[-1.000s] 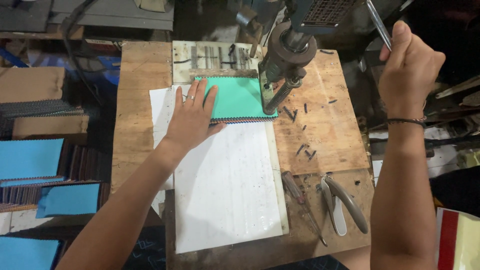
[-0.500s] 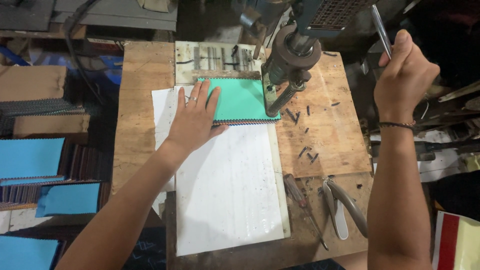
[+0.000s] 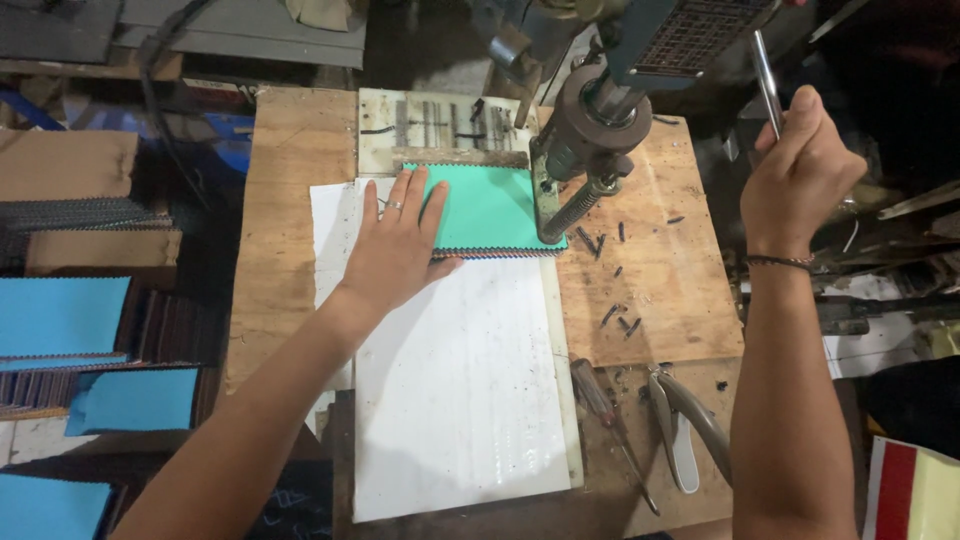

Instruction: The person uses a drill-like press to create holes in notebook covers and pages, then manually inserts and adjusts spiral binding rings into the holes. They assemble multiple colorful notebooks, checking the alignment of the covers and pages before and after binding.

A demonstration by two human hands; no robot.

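My left hand (image 3: 395, 245) lies flat, fingers spread, on the left part of a teal stack of fabric swatches (image 3: 490, 208) with zigzag-cut edges. The stack rests on a white board (image 3: 455, 400), its right corner under the head of a green press machine (image 3: 590, 120). My right hand (image 3: 800, 170) is closed around the machine's metal lever (image 3: 765, 65), held up at the right of the machine. A ring sits on one finger of my left hand, and a dark band circles my right wrist.
The wooden workbench (image 3: 285, 200) carries small dark metal bits (image 3: 615, 315) right of the board, pliers (image 3: 690, 420) and a screwdriver (image 3: 610, 415) near the front. Blue swatch stacks (image 3: 60, 315) and brown ones (image 3: 65, 165) lie at the left.
My right hand has moved lower and a little left with the lever. My left hand stays flat on the teal stack.
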